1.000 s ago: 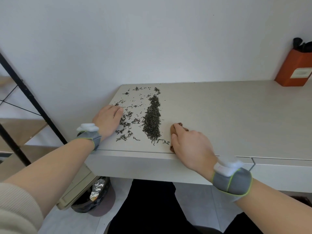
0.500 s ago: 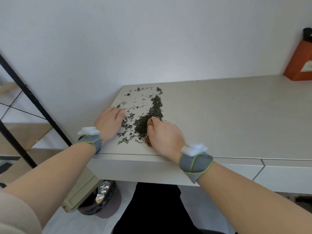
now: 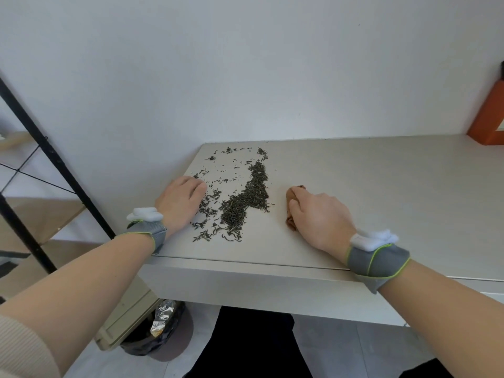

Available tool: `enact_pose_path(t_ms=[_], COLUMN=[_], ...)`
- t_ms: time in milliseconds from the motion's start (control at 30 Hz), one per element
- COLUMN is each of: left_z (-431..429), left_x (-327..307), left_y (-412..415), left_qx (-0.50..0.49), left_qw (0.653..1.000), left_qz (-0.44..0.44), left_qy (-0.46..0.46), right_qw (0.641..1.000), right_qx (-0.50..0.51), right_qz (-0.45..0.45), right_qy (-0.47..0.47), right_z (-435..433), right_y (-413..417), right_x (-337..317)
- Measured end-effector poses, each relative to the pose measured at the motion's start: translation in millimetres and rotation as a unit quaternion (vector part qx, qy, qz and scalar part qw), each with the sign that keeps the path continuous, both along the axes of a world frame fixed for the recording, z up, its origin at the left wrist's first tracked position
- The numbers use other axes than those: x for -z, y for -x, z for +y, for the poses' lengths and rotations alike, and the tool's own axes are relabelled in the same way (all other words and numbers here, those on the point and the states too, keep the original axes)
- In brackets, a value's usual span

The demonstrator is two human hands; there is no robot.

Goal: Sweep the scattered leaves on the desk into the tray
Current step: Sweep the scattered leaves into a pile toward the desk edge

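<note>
head view showed the leaves [image 3: 245,200] heaped in a dark slanting ridge on the left end of the desk [image 3: 381,186], between the two hands, with loose bits scattered toward the back corner and up against the left hand [image 3: 181,203]. that hand lay palm down by the desk's left edge, fingers pressed together and touching the nearest bits. the right hand [image 3: 319,216] rested near the ridge but apart from it, fingers curled round a brown wad [image 3: 290,224].
</note>
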State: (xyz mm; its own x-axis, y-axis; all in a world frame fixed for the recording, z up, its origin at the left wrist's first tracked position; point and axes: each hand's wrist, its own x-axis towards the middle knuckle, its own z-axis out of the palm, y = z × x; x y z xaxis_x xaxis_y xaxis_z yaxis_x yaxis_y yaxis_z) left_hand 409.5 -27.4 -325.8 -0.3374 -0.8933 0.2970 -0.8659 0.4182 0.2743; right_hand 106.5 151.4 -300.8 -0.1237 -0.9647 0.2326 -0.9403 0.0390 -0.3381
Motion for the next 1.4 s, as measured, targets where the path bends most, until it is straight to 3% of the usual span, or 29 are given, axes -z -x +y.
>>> enact_pose_path(t_ms=[100, 400, 700, 1000, 1134, 1400], left_z=[0.2, -5.2, -27.6, -43.8, -47.5, -56.2], left_x=[-2.0, -3.1, -5.3, -12.7, -17.1, -22.5], left_y=[1.1, 6.0, 11.8, 22.8, 26.6, 32.9], left_qx=[0.002, 0.013, 0.020, 0.037, 0.035, 0.029], left_qw=[1.000, 1.000, 1.000, 0.998, 0.995, 0.990], left_qz=[-0.002, -0.003, 0.021, 0.053, 0.088, 0.127], left_qy=[0.001, -0.002, -0.011, -0.021, -0.031, -0.048], right_qw=[0.998, 0.995, 0.992, 0.998, 0.996, 0.995], right_qx=[0.008, -0.051, -0.020, 0.068, 0.038, -0.053], right_qz=[0.054, 0.081, -0.125, 0.015, 0.078, 0.077], right_qy=[0.006, 0.036, 0.015, 0.006, -0.001, 0.027], right_z=[-5.0, -38.1, -62.4, -86.1, -90.4, -113.8], right_y=[-12.2, -59.7, -17.7, 45.3, 26.3, -50.8], right_x=[0.3, 5.5, -2.5, 0.7, 1.5, 3.0])
